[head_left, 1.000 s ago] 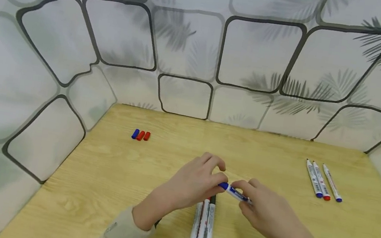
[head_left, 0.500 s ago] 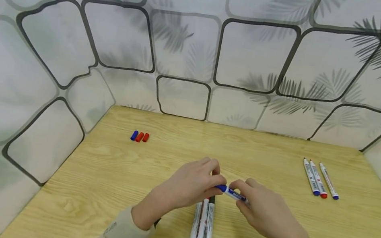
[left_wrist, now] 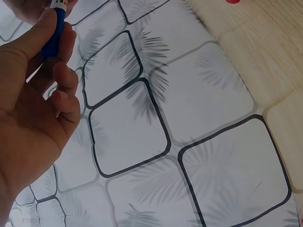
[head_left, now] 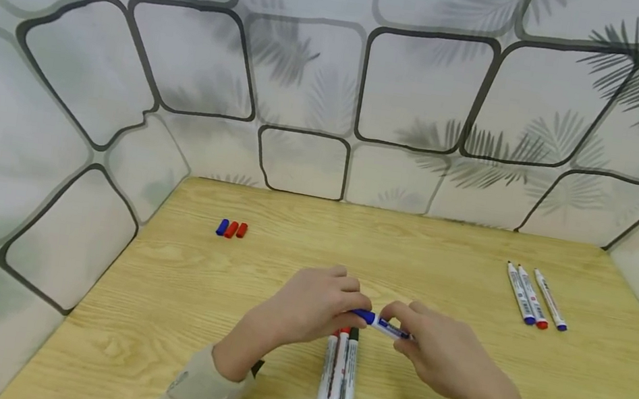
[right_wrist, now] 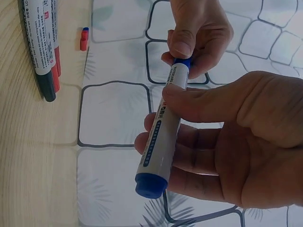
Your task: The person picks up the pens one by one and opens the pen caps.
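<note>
Between the two hands is a whiteboard marker [right_wrist: 158, 127] with a white barrel and a blue end plug. My right hand [head_left: 446, 347] holds the barrel between thumb and fingers. At its other end, my left hand [head_left: 311, 304] pinches the blue cap [left_wrist: 53, 40] with thumb and index finger, the other fingers loosely bent. The cap lines up with the barrel and meets it in the right wrist view. Below the hands on the table lie three capped markers side by side, a red-capped marker [head_left: 339, 373] in the middle and a black-capped marker [head_left: 351, 374] on the right.
One blue cap [head_left: 222, 227] and two red caps [head_left: 232, 229] lie in a row at the back left of the wooden table [head_left: 186, 317]. Three uncapped markers [head_left: 532, 298] lie at the right. A patterned wall covering [head_left: 312, 76] encloses the back and sides.
Both hands and the marker have shifted slightly left and down in the head view. The grip of each hand looks the same. The table items have barely shifted with the camera.
</note>
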Action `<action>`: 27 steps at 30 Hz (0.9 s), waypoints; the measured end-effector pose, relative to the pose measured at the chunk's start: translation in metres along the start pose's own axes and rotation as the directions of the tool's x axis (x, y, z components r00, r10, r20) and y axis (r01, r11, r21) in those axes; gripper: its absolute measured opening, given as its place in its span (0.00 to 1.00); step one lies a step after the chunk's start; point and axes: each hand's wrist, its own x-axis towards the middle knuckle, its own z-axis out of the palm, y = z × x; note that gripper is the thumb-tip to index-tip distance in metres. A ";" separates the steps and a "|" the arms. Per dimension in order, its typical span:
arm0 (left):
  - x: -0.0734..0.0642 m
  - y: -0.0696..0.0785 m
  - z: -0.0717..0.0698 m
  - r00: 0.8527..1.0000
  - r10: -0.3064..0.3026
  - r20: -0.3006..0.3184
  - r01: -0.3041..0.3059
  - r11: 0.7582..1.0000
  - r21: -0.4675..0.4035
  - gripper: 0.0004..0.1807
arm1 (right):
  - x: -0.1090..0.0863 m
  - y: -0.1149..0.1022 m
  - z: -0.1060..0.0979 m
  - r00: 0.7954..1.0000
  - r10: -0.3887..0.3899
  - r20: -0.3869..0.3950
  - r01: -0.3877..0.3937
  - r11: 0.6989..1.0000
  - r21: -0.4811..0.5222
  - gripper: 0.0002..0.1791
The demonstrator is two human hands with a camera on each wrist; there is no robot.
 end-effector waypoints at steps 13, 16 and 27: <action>-0.005 -0.007 -0.006 0.998 0.015 0.056 -0.012 0.998 -0.056 0.07 | -0.003 -0.021 0.003 0.999 0.025 -0.028 -0.031 0.976 -0.216 0.19; -0.006 -0.008 -0.010 0.997 0.040 0.061 -0.037 0.998 -0.045 0.07 | -0.004 -0.022 0.000 1.000 0.006 -0.006 -0.007 0.984 -0.178 0.20; 0.003 -0.006 -0.014 0.981 0.155 0.118 -0.139 0.980 -0.140 0.08 | -0.009 -0.001 -0.011 0.991 -0.081 0.104 0.080 0.997 0.016 0.21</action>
